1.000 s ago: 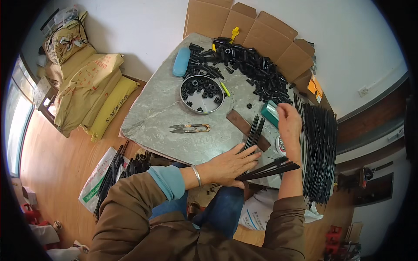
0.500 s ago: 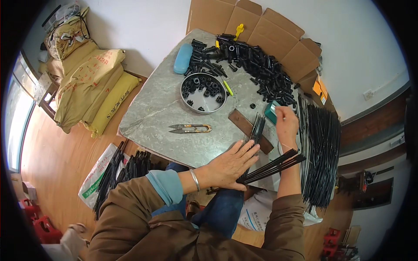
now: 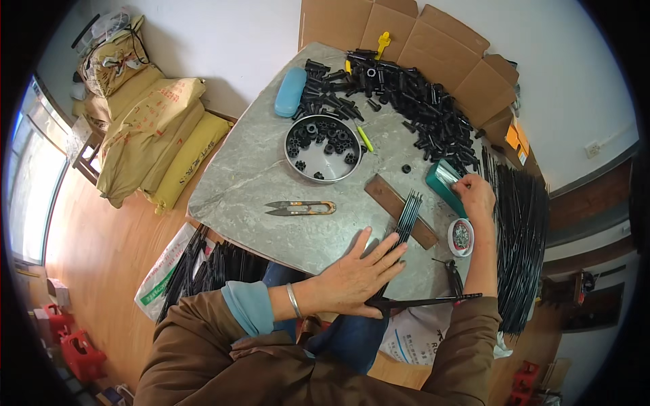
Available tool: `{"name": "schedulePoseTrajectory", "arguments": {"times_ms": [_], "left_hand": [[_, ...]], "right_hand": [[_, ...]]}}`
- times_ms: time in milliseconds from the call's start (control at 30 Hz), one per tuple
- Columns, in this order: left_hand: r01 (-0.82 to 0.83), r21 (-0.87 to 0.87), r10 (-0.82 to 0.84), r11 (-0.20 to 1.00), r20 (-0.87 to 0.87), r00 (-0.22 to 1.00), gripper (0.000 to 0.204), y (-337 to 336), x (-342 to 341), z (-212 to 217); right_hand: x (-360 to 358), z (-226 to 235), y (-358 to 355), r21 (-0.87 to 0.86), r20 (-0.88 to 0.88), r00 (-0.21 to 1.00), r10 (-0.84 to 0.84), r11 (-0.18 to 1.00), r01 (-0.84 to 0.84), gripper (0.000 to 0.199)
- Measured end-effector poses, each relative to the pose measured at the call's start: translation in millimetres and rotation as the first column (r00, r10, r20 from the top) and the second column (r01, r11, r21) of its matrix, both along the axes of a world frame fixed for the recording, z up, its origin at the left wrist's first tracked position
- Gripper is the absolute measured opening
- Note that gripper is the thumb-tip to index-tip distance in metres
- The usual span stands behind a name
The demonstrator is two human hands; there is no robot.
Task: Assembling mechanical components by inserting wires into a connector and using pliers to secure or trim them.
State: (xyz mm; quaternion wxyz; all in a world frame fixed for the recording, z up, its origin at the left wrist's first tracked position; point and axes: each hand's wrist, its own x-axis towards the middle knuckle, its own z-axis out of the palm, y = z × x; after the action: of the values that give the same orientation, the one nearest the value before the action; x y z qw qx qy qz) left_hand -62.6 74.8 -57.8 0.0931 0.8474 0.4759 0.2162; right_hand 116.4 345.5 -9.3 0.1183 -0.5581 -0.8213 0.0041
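Observation:
My left hand [image 3: 359, 274] lies flat on the grey table [image 3: 244, 189] with its fingers spread. It pins a small bundle of thin black rods [image 3: 408, 211], and its thumb holds down one long rod [image 3: 433, 302] that runs off to the right. The bundle's far ends rest across a brown wooden strip [image 3: 386, 196]. My right hand [image 3: 475, 197] is further back at the table's right side, its fingers curled on the end of a teal box [image 3: 439, 180]. A small round white tub [image 3: 461, 237] of tiny parts stands just below that hand.
Yellow-handled snips [image 3: 301, 208] lie mid-table. Behind them stand a round tin [image 3: 323, 147] of black pieces, a heap of black tube pieces [image 3: 413, 101], a blue case [image 3: 290, 91] and cardboard [image 3: 406, 34]. A thick sheaf of long black rods [image 3: 523, 230] lies at the right, yellow sacks [image 3: 152, 132] at the left.
My left hand has flattened and spread its fingers over the rods, which no longer fan out to the right. My right hand has stayed at the teal box.

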Motion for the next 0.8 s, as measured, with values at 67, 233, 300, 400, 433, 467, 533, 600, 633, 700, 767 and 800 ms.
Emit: {"name": "schedulePoseTrajectory", "arguments": {"times_ms": [67, 233, 300, 400, 433, 467, 533, 600, 633, 700, 767, 800], "left_hand": [[0.012, -0.021, -0.012, 1.000, 0.016, 1.000, 0.091, 2, 2, -2], [0.052, -0.057, -0.050, 0.997, 0.045, 0.998, 0.091, 5, 2, -1], [0.025, -0.025, -0.024, 0.999, 0.008, 1.000, 0.089, 4, 0, -2], [0.026, -0.021, -0.026, 0.999, 0.018, 1.000, 0.089, 6, 2, -1], [0.027, -0.020, -0.027, 0.999, 0.020, 0.999, 0.089, 6, 2, -1], [0.020, -0.040, -0.019, 0.999, 0.008, 1.000, 0.089, 6, 2, 0], [0.013, -0.060, -0.013, 0.998, 0.000, 1.000, 0.090, 6, 1, 1], [0.025, -0.046, -0.026, 0.999, -0.018, 1.000, 0.089, 6, -1, 2], [0.031, -0.044, -0.032, 0.999, -0.013, 0.999, 0.089, 6, 0, 1], [0.029, -0.029, -0.028, 0.999, 0.028, 0.999, 0.089, 6, 0, -2], [0.025, -0.030, -0.024, 0.999, 0.034, 0.999, 0.089, 6, 0, -3], [0.020, -0.031, -0.019, 0.999, 0.038, 0.999, 0.089, 6, -1, -3]], "right_hand": [[6, -4, -1, 0.018, -0.048, 0.998, 0.032, 0.999, -0.032, 0.014], [-8, -1, -16, 0.270, -0.294, 0.918, 0.265, 0.945, -0.186, 0.010], [-35, -7, -32, 0.084, -0.456, 0.837, 0.302, 0.951, -0.298, 0.009], [-46, -21, -43, -0.059, -0.392, 0.844, 0.367, 0.905, -0.421, 0.010], [-49, -25, -44, -0.170, -0.325, 0.856, 0.402, 0.865, -0.471, 0.011], [-50, -25, -48, -0.171, -0.322, 0.857, 0.402, 0.866, -0.471, 0.011], [-49, -20, -57, -0.222, -0.541, 0.801, 0.257, 0.875, -0.431, 0.011], [-44, -18, -60, -0.196, -0.572, 0.784, 0.241, 0.888, -0.416, 0.011], [-40, -18, -62, -0.119, -0.507, 0.825, 0.249, 0.928, -0.353, 0.011], [-27, -33, -54, 0.124, -0.398, 0.849, 0.348, 0.937, -0.326, 0.011], [-24, -32, -57, 0.005, -0.465, 0.844, 0.267, 0.954, -0.299, 0.011], [-24, -30, -58, -0.115, -0.522, 0.834, 0.178, 0.954, -0.276, 0.012]]}}
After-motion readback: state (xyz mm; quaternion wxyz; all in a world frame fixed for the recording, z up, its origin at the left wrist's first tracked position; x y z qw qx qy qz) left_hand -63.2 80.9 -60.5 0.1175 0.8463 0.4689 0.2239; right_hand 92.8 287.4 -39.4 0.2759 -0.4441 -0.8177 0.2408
